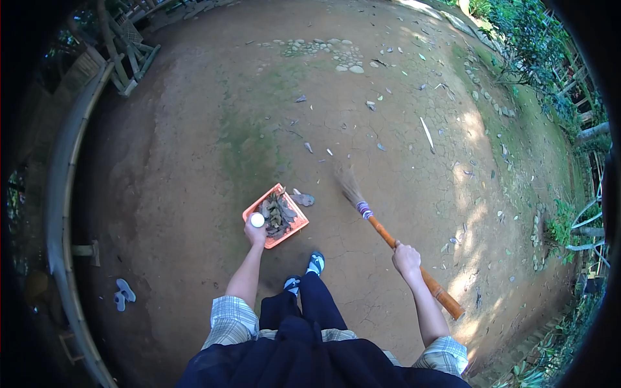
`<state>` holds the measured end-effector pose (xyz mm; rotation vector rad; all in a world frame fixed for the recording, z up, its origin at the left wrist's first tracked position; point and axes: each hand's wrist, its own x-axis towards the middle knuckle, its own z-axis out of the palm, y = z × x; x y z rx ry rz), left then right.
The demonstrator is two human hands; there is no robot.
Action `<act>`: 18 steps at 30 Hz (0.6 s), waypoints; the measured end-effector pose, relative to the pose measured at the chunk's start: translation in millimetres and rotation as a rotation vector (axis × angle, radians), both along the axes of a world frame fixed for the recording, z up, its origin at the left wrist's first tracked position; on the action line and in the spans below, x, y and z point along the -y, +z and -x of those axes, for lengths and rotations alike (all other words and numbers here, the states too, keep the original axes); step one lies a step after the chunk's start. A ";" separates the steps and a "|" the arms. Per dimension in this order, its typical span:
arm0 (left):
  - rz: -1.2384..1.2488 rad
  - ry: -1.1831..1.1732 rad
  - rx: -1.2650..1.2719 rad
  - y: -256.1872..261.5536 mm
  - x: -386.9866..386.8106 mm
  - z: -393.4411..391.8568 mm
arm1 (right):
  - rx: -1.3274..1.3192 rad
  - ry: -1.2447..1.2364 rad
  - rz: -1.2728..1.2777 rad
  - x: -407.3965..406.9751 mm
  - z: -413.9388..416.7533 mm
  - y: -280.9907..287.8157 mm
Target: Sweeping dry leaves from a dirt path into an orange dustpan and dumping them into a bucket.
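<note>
My left hand is closed around the white-topped handle of an orange plastic dustpan. Dry brown leaves lie heaped inside it. A large dry leaf is on the ground just beyond the dustpan's right edge. On the right, my right hand grips the bamboo handle of a broom. Purple and white binding holds its bristles, which point up and left, away from me, to the right of the dustpan. Whether the bristles touch the ground I cannot tell.
Scattered leaves dot the earthen ground. Set stones lie farther ahead. A pair of slippers is at the lower left, near a bamboo-edged platform. Shrubs line the right side. My feet are just below the dustpan.
</note>
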<state>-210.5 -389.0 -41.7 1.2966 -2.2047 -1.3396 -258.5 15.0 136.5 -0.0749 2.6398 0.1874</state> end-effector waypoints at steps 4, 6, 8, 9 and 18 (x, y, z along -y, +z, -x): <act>0.100 -0.020 -0.112 -14.2 26.7 0.6 | 0.116 0.036 0.101 -12.7 -11.3 50.3; 0.103 -0.028 -0.113 -18.1 22.6 5.6 | 0.110 0.008 0.070 -19.8 -7.3 74.6; 0.138 -0.004 -0.078 -16.5 26.8 3.8 | 0.076 0.026 0.051 -19.8 13.4 76.0; 0.131 -0.007 -0.080 -13.2 18.9 9.2 | 0.044 0.027 0.014 -21.7 26.2 75.1; 0.122 -0.008 -0.032 11.4 3.5 27.9 | -0.153 0.111 -0.043 5.7 121.7 -21.0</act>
